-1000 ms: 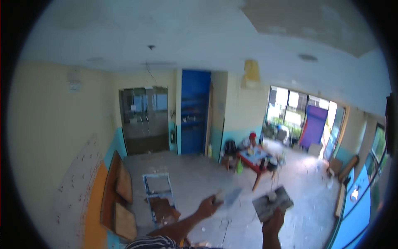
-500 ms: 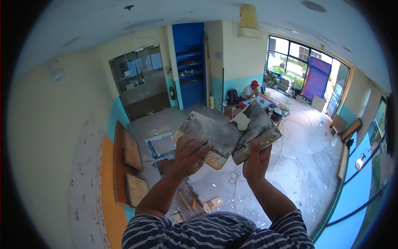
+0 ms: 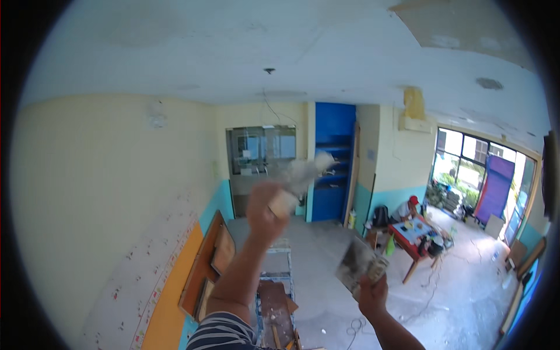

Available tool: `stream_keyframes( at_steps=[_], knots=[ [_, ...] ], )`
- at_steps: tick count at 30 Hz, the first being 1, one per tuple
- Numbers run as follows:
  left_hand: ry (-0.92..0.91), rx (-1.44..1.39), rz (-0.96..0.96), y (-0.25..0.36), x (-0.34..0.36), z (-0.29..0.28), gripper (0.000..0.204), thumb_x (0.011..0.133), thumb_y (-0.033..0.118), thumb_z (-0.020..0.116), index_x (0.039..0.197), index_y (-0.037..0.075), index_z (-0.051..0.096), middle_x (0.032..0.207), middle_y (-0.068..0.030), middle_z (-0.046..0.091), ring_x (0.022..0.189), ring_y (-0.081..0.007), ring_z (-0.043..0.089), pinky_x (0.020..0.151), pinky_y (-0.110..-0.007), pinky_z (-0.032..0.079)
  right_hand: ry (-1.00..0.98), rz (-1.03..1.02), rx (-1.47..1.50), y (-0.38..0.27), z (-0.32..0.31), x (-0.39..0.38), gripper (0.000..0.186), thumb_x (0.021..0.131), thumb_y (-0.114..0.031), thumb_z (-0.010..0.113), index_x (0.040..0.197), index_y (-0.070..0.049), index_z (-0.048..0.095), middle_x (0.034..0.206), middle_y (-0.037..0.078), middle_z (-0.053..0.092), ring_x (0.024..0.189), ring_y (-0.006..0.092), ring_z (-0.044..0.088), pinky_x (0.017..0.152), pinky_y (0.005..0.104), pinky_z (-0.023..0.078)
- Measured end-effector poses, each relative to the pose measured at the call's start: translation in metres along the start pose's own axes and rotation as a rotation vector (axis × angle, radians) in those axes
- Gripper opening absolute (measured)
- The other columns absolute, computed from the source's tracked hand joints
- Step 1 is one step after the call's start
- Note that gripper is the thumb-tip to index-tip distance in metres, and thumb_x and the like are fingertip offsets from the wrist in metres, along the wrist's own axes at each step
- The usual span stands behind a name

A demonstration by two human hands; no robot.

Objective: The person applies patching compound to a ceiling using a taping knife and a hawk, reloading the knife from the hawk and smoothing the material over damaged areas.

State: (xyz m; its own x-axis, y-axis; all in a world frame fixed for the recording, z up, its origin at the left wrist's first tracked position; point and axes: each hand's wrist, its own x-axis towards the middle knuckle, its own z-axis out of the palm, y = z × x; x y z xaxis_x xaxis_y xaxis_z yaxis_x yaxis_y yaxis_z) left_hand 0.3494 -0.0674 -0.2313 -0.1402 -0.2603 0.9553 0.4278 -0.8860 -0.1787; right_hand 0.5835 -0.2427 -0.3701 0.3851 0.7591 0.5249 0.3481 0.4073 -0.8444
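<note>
My left hand (image 3: 263, 211) is raised high and closed on a wide flat putty scraper (image 3: 298, 178). Both are smeared by motion, and whitish putty seems to sit at the scraper's far end. Lower and to the right, my right hand (image 3: 373, 296) grips a second flat scraper, a grey plate (image 3: 354, 265) with a rough, putty-crusted grip edge. Its face is stained dark and light. The two tools are well apart.
Below me a blue-white scaffold frame (image 3: 290, 263) holds a brown plank (image 3: 274, 300). Brown boards (image 3: 224, 249) lean at the left wall. A person (image 3: 408, 208) in a red cap sits by a cluttered table (image 3: 415, 249). The ceiling (image 3: 204, 52) is close above.
My left hand has risen with its scraper, away from the right one, which has dropped lower to the right. The white putty lump has left the right plate. The view has tilted upward and turned left.
</note>
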Motion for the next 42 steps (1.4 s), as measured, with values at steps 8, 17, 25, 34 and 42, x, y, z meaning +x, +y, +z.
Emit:
stream_keyframes(
  at_steps=[8, 17, 25, 34, 42],
  knots=[
    [0.228, 0.334, -0.136, -0.083, 0.256, -0.058, 0.045, 0.073, 0.037, 0.074, 0.101, 0.004, 0.06, 0.09, -0.0143, 0.066, 0.084, -0.0305, 0.064, 0.075, -0.036, 0.048, 0.268, -0.011, -0.047, 0.086, -0.034, -0.008, 0.042, 0.088, -0.018, 0.054, 0.121, 0.006, 0.044, 0.105, 0.02, 0.058, 0.094, 0.0282, 0.057, 0.082, 0.0373, 0.045],
    [0.095, 0.51, 0.017, -0.084, 0.393, -0.056, 0.057, 0.073, 0.049, 0.071, 0.103, 0.002, 0.059, 0.091, -0.0148, 0.067, 0.087, -0.0313, 0.063, 0.078, -0.037, 0.047, 0.253, 0.071, 0.007, 0.111, -0.042, -0.014, 0.044, 0.091, -0.016, 0.052, 0.127, 0.006, 0.039, 0.114, 0.018, 0.054, 0.102, 0.0255, 0.052, 0.09, 0.0344, 0.04],
    [0.203, 0.73, -0.023, -0.105, 0.429, -0.055, 0.065, 0.074, 0.055, 0.068, 0.098, -0.005, 0.055, 0.086, -0.0229, 0.065, 0.083, -0.0392, 0.063, 0.076, -0.042, 0.048, 0.216, 0.036, -0.046, 0.107, -0.032, -0.019, 0.045, 0.091, -0.017, 0.052, 0.127, 0.006, 0.039, 0.117, 0.018, 0.052, 0.105, 0.0251, 0.051, 0.092, 0.0349, 0.04],
    [0.331, 0.699, -0.026, -0.086, 0.391, -0.102, 0.054, 0.079, 0.036, 0.07, 0.107, -0.006, 0.051, 0.099, -0.0241, 0.063, 0.093, -0.038, 0.062, 0.08, -0.041, 0.049, 0.234, 0.084, -0.029, 0.12, -0.054, -0.036, 0.043, 0.091, -0.015, 0.05, 0.127, 0.006, 0.039, 0.116, 0.017, 0.053, 0.104, 0.0236, 0.051, 0.091, 0.034, 0.04],
    [0.098, 1.171, 0.513, -0.002, 0.412, -0.053, 0.036, 0.076, 0.011, 0.063, 0.108, -0.001, 0.054, 0.102, -0.017, 0.055, 0.1, -0.0345, 0.052, 0.084, -0.044, 0.044, 0.2, 0.074, 0.027, 0.116, -0.04, -0.036, 0.043, 0.09, -0.015, 0.052, 0.126, 0.006, 0.039, 0.113, 0.016, 0.054, 0.1, 0.0233, 0.052, 0.089, 0.0338, 0.041]
  ],
)
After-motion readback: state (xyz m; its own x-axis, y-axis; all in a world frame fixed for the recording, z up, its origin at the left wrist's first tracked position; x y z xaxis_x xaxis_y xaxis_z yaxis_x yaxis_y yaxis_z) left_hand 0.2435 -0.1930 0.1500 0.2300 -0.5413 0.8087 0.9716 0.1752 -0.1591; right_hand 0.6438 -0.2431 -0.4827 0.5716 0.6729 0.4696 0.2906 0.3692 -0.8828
